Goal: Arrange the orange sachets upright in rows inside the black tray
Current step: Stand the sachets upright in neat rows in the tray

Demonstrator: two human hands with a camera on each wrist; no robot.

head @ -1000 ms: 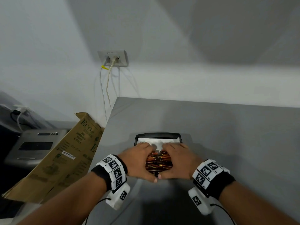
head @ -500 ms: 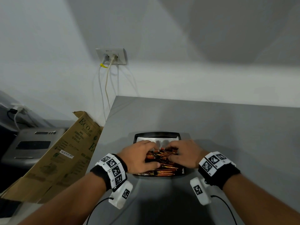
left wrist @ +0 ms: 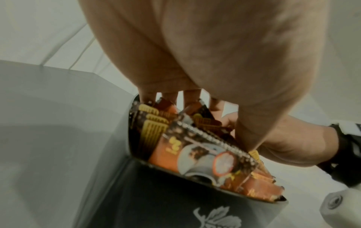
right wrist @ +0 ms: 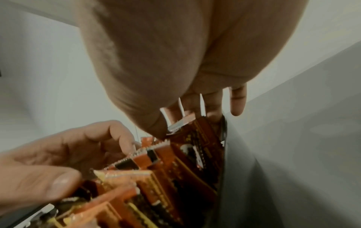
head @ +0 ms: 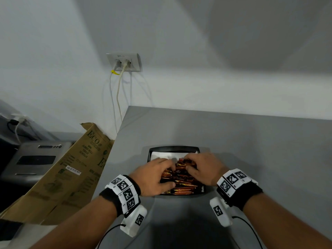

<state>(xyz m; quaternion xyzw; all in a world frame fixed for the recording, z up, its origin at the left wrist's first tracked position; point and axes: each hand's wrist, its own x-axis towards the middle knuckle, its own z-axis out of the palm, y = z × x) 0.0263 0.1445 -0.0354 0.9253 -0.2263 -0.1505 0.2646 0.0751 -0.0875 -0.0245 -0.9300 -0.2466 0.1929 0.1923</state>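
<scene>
A black tray [head: 173, 149] sits on the grey table, lined with white paper [head: 161, 156] that shows at its far end. Several orange sachets [head: 182, 185] stand on edge in it, packed in rows [left wrist: 185, 148]. My left hand [head: 167, 175] spans the left side of the pack, with its fingers curled over the far sachet tops and its thumb along the near ones. My right hand [head: 188, 164] is at the far right of the pack. Its thumb and fingers pinch the top of a sachet [right wrist: 181, 123]. The tray's left part is hidden under my left hand.
The grey table [head: 251, 150] ends at a left edge [head: 115, 144] close to the tray. Beyond that edge lean a flattened cardboard box [head: 71, 169] and a grey machine [head: 36, 159]. A wall socket [head: 124, 62] drops two cables behind the table corner.
My hands, pressed together around the pack with thumbs touching at the near edge, have parted. The right hand moved to the far right sachets and the left spread over the left side.
</scene>
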